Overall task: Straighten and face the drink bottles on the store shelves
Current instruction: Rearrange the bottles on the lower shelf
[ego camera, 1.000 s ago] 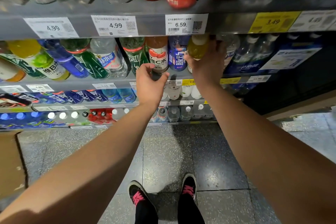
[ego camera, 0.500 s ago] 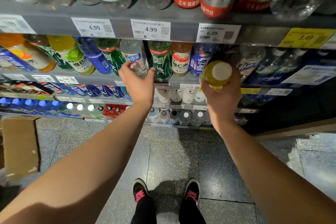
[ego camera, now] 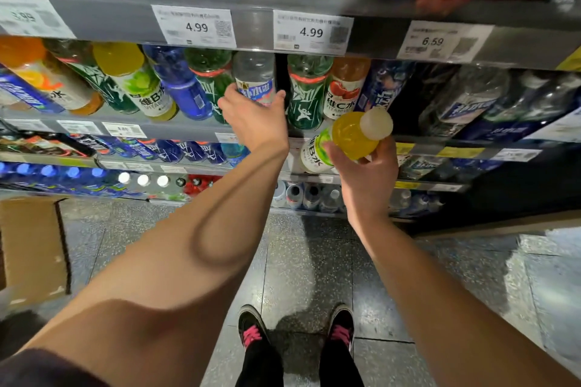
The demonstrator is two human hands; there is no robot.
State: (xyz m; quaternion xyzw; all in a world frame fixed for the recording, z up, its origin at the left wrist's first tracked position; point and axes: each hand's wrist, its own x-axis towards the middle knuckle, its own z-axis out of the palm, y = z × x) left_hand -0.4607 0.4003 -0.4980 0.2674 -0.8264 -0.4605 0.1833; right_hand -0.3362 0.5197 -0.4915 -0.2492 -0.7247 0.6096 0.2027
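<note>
yellow drink fills the bottle (ego camera: 347, 139) that the right hand (ego camera: 366, 173) grips from below, fingers curled round its body, out in front of the shelves and clear of them; its white cap (ego camera: 376, 123) tips toward the camera and its green and white label faces left. the left hand (ego camera: 255, 119) reaches to the middle shelf (ego camera: 176, 130), fingers and thumb wrapped round the lower part of a clear bottle (ego camera: 255, 81) with a blue and pink label, which stands at the shelf's front edge. just left of it stand a green bottle (ego camera: 210, 78) and a blue bottle (ego camera: 184, 85); farther left is another yellow bottle (ego camera: 135, 78) of the same kind as the held one. just right of the clear bottle is a dark gap, then a second green bottle (ego camera: 306, 91) and an orange bottle (ego camera: 344, 86). price tags (ego camera: 195, 27) reading 4.99, 4.99 and 6.59 hang on the rail of the shelf above. lower shelves carry rows of bottles seen cap-on. a flattened cardboard box (ego camera: 31, 248) lies on the speckled tile floor (ego camera: 314, 261) at left, and two black shoes with pink laces (ego camera: 251, 328) stand below.
</note>
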